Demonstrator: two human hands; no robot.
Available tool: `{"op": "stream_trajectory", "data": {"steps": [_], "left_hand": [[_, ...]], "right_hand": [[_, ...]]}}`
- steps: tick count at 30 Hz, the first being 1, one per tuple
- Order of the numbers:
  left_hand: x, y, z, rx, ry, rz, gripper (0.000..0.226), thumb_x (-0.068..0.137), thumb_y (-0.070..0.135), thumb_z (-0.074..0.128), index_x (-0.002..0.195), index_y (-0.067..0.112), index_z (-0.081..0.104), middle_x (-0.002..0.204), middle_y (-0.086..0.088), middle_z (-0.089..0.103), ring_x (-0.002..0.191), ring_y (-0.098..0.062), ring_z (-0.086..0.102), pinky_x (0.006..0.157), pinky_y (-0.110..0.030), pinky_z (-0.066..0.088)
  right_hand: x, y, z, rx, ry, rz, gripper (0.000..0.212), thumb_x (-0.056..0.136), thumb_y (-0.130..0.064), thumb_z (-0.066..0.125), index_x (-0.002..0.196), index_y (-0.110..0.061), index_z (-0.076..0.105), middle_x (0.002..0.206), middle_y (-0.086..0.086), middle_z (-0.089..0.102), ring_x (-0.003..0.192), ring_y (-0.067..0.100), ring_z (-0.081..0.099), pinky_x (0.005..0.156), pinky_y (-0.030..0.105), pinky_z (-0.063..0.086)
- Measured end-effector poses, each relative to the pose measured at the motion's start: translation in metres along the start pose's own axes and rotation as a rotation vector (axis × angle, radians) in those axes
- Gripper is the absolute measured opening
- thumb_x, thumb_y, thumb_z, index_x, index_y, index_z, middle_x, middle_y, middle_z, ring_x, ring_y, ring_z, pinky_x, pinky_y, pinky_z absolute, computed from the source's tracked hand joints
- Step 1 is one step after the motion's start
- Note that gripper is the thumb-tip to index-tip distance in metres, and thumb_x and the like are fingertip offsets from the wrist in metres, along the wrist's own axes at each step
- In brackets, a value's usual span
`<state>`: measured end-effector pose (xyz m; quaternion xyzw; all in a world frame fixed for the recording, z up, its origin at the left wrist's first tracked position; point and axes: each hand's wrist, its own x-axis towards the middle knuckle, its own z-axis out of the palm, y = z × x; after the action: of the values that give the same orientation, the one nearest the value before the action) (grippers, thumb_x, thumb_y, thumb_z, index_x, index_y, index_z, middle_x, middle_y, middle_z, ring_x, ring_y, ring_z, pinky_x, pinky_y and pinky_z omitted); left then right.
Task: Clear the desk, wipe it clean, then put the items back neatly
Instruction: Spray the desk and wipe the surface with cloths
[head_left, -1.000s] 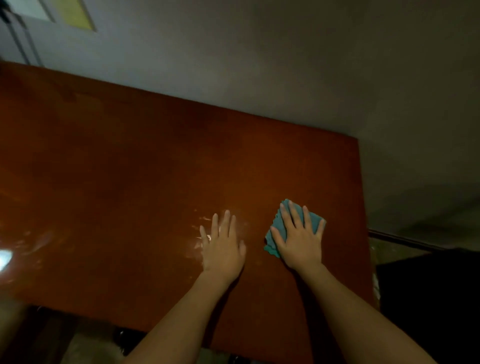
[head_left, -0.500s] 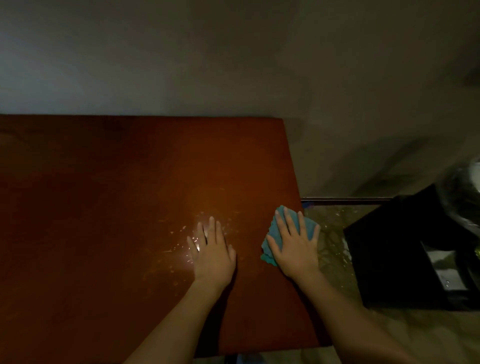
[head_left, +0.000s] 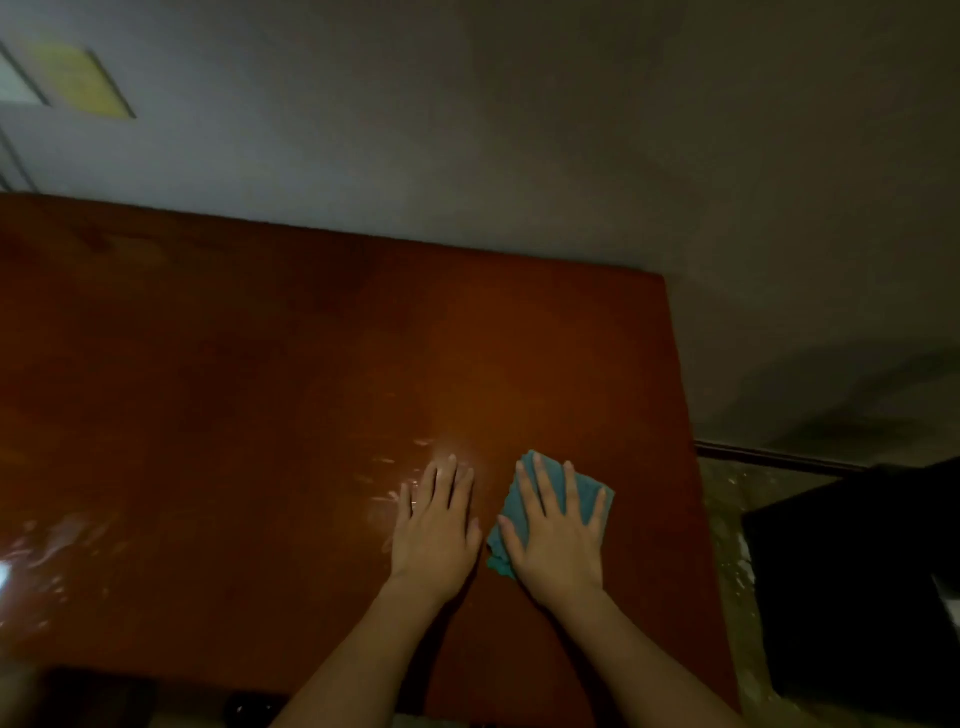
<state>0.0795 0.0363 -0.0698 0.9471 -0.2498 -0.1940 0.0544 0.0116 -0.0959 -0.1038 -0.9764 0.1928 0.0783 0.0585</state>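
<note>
In the head view, a glossy reddish-brown wooden table (head_left: 260, 415) fills the left and centre of the frame, set against a pale grey wall (head_left: 467, 156). The right hand (head_left: 558, 535) lies flat with fingers spread, pressing a small teal cloth (head_left: 550, 480) onto the table right of centre, near the table's right edge. Just beside it to the left, the left hand (head_left: 435, 530) rests palm down on the bare wood, fingers straight and together. A dark box-like object (head_left: 857, 597) sits at the lower right.
</note>
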Motion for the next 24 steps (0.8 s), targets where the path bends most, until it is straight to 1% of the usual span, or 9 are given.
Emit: {"op": "stream_trajectory", "data": {"steps": [5,9,11,14,15,17,19,22,24], "left_hand": [[-0.014,-0.08,-0.012,-0.045,0.039,-0.143,0.058,0.101,0.043,0.02,0.152,0.025,-0.001,0.159,0.001,-0.012,0.146,-0.019,-0.012,0.117,-0.042,-0.003],[-0.025,-0.151,-0.024,-0.08,0.065,-0.265,0.059,0.101,0.045,0.021,0.152,0.026,-0.002,0.159,0.001,-0.011,0.146,-0.019,-0.012,0.118,-0.042,-0.002],[-0.032,-0.188,-0.03,-0.11,0.077,-0.33,0.059,0.101,0.046,0.022,0.152,0.027,-0.002,0.159,0.002,-0.012,0.146,-0.02,-0.012,0.118,-0.042,-0.002],[-0.041,-0.238,-0.038,-0.151,0.098,-0.411,0.06,0.101,0.046,0.024,0.152,0.028,-0.002,0.159,0.002,-0.011,0.146,-0.02,-0.011,0.118,-0.042,-0.001],[-0.045,-0.254,-0.04,-0.163,0.105,-0.433,0.06,0.101,0.046,0.024,0.152,0.028,-0.002,0.159,0.002,-0.011,0.146,-0.019,-0.011,0.118,-0.041,-0.001],[-0.051,-0.285,-0.045,-0.177,0.118,-0.467,0.06,0.101,0.046,0.024,0.151,0.028,-0.001,0.159,0.002,-0.01,0.146,-0.019,-0.011,0.118,-0.04,-0.001],[-0.056,-0.317,-0.05,-0.196,0.131,-0.503,0.059,0.101,0.046,0.024,0.151,0.028,-0.001,0.159,0.001,-0.009,0.146,-0.019,-0.011,0.118,-0.04,-0.001],[-0.062,-0.369,-0.058,-0.222,0.162,-0.565,0.059,0.1,0.046,0.024,0.151,0.029,0.0,0.16,0.002,-0.009,0.146,-0.019,-0.011,0.118,-0.041,-0.002],[-0.066,-0.406,-0.063,-0.238,0.177,-0.591,0.059,0.1,0.046,0.025,0.151,0.029,0.0,0.16,0.002,-0.008,0.146,-0.019,-0.011,0.118,-0.04,-0.003]], "right_hand": [[0.028,-0.077,-0.001,-0.024,-0.024,-0.147,0.065,0.089,-0.058,0.031,0.141,-0.021,0.04,0.145,0.002,0.045,0.132,0.035,0.042,0.102,0.061,0.016],[0.046,-0.148,-0.001,-0.054,-0.048,-0.254,0.066,0.088,-0.058,0.031,0.142,-0.021,0.04,0.147,0.001,0.041,0.131,0.034,0.043,0.103,0.06,0.014],[0.052,-0.187,-0.001,-0.062,-0.057,-0.311,0.065,0.091,-0.059,0.023,0.143,-0.022,0.033,0.149,0.001,0.032,0.134,0.034,0.039,0.105,0.06,0.011],[0.062,-0.244,-0.001,-0.099,-0.085,-0.419,0.067,0.09,-0.061,0.013,0.147,-0.025,0.014,0.154,-0.001,0.012,0.142,0.032,0.018,0.107,0.06,-0.001],[0.065,-0.263,-0.001,-0.108,-0.081,-0.443,0.067,0.09,-0.06,0.015,0.147,-0.025,0.016,0.153,-0.001,0.014,0.142,0.033,0.021,0.107,0.061,0.001],[0.07,-0.301,0.0,-0.118,-0.097,-0.471,0.066,0.089,-0.058,0.025,0.144,-0.021,0.031,0.15,0.002,0.032,0.135,0.035,0.038,0.106,0.064,0.016],[0.073,-0.338,0.001,-0.127,-0.112,-0.518,0.066,0.088,-0.057,0.029,0.142,-0.02,0.04,0.146,0.003,0.043,0.131,0.036,0.044,0.102,0.066,0.026],[0.08,-0.395,0.001,-0.134,-0.129,-0.586,0.065,0.09,-0.056,0.026,0.141,-0.02,0.043,0.144,0.003,0.046,0.129,0.036,0.047,0.096,0.067,0.033],[0.084,-0.434,0.002,-0.15,-0.149,-0.61,0.065,0.095,-0.056,0.014,0.14,-0.02,0.044,0.144,0.003,0.047,0.128,0.036,0.047,0.095,0.068,0.034]]}}
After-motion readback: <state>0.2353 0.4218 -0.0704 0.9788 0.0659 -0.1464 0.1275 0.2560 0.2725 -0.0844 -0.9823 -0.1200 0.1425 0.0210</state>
